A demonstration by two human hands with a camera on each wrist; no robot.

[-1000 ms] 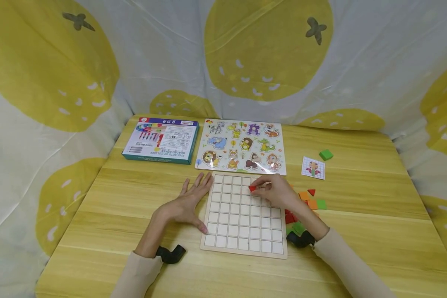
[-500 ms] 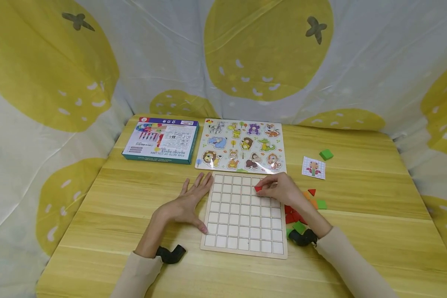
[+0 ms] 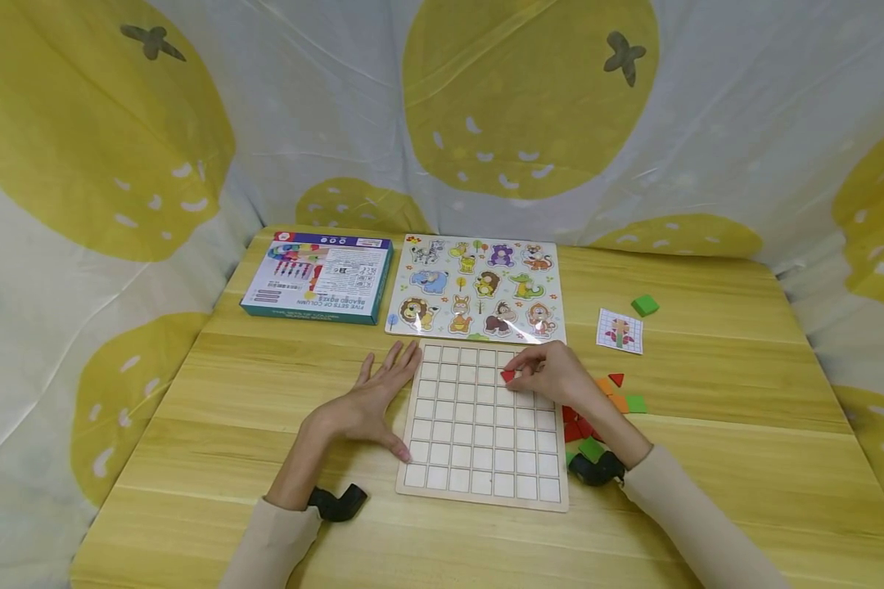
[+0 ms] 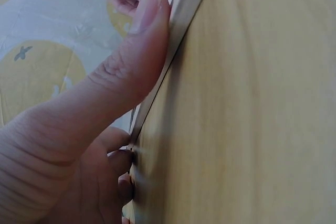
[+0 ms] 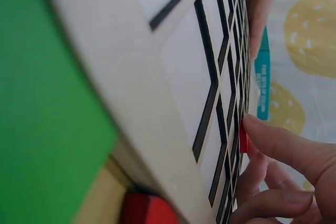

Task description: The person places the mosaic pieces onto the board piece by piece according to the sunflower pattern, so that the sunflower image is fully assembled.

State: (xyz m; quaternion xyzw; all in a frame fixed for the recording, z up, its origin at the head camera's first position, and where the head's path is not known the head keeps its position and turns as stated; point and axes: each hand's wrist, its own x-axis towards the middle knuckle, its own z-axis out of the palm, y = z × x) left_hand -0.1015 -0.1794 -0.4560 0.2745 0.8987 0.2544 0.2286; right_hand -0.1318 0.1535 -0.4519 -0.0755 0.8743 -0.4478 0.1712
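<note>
A wooden grid board [image 3: 482, 425] lies flat on the table, its square cells bare where they show. My left hand [image 3: 364, 409] rests along its left side, fingers spread and straight, with the thumb touching the edge near the lower corner. Over the upper right cells, my right hand [image 3: 552, 375] pinches a small red triangle tile [image 3: 508, 377] between thumb and fingers. The right wrist view shows the red tile [image 5: 243, 137] at the thumb tip, close against the board. Part of the board's right side is hidden under my right hand.
Loose red tiles [image 3: 576, 424], orange tiles [image 3: 619, 403] and green tiles [image 3: 592, 449] lie right of the board. A pattern card [image 3: 620, 331] and green tiles [image 3: 644, 306] sit farther back. Behind the board are an animal puzzle [image 3: 479, 286] and a box [image 3: 317, 278].
My right hand has shifted slightly right with the red triangle tile, which now shows its flat face lower toward the board. My left hand has stayed in place.
</note>
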